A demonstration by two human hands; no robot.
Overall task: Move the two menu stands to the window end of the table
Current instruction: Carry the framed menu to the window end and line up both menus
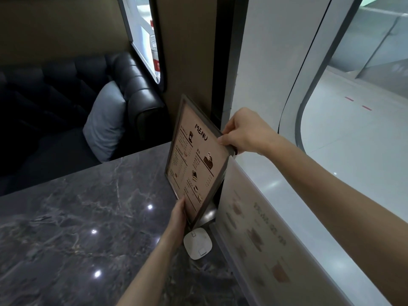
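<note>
Both hands hold one menu stand (194,160) tilted at the window end of the table (88,217).

The framed menu faces left toward the sofa (123,85), its long axis leaning from the lower corner near the table up to the far top corner. The right hand (245,133) pinches the upper right edge, fingers closed on the frame. The left hand (178,215) grips the lower edge, fingers hidden behind it. A second menu stand (256,235), blurred, is just right of it along the glass. A white square device (197,244) lies below. The dark marble surface on the left is open.
</note>
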